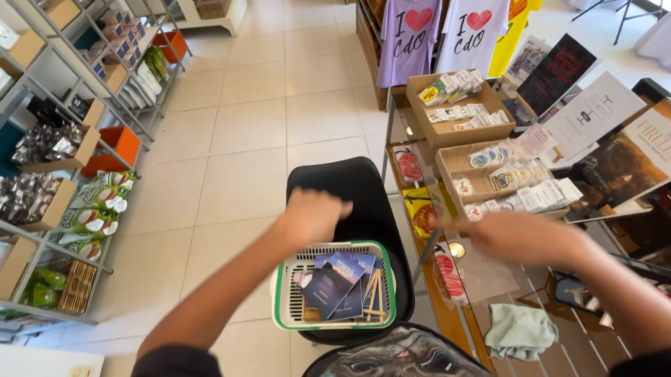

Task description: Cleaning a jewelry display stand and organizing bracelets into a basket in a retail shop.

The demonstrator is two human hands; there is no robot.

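- Two bare hands hover above the white plastic basket with a green rim [283, 298], which rests on a black chair [358, 189] and holds dark blue booklets [340, 281].
- The left hand [314, 216] is curled shut and empty, just above the basket's far edge, the nearer one.
- The right hand [516, 236] is blurred, fingers seemingly extended, off to the basket's right toward cardboard trays [456, 129].
- The booklets' long axes run toward and away from the person.

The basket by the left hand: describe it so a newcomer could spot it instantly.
Find the black chair in the aisle's middle. On its seat sits a white plastic basket with a green rim, holding dark blue booklets, just below the left hand. Nothing else nearby is green-rimmed.
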